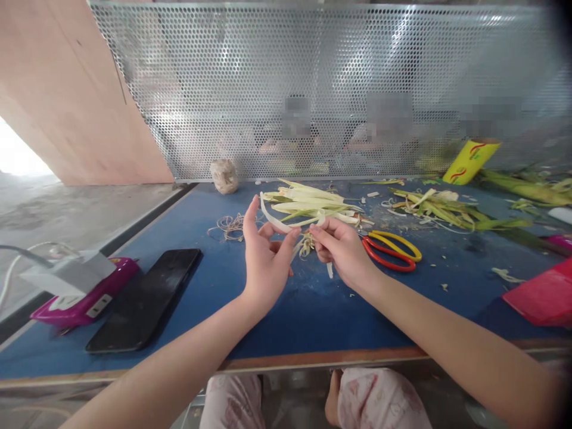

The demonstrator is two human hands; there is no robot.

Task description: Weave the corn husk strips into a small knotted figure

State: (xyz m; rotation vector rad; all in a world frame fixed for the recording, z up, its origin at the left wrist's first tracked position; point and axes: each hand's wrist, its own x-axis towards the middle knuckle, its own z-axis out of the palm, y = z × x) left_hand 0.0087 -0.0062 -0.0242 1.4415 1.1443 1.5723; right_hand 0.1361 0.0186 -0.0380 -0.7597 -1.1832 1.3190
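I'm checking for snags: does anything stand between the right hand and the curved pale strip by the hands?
Nothing visible does. The right hand has its fingertips at the strip, opposite the left hand. The scissors lie on the right hand's outer side, not between.

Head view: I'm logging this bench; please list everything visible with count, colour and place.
Pale strip: 1, whitish, centre
Leafy piles: several, greenish, centre and right
Scraps: many, pale, scattered
Scissors: 1, red and yellow, centre-right
Phone: 1, black, left
Power strip: 1, magenta, left
Adapter: 1, white, on power strip
String tangle: 1, tan, centre-left
Lump: 1, tan, back left
Packet: 1, yellow, back right
Unclear object: 1, red, right
Table: 1, blue, beneath
Screen: 1, silver, behind table
Wall: 1, pink, left
People: count unclear, blurred, behind screen
Trouser legs: 2, pale, below table
Left hand: 1, bare, centre
Right hand: 1, bare, centre
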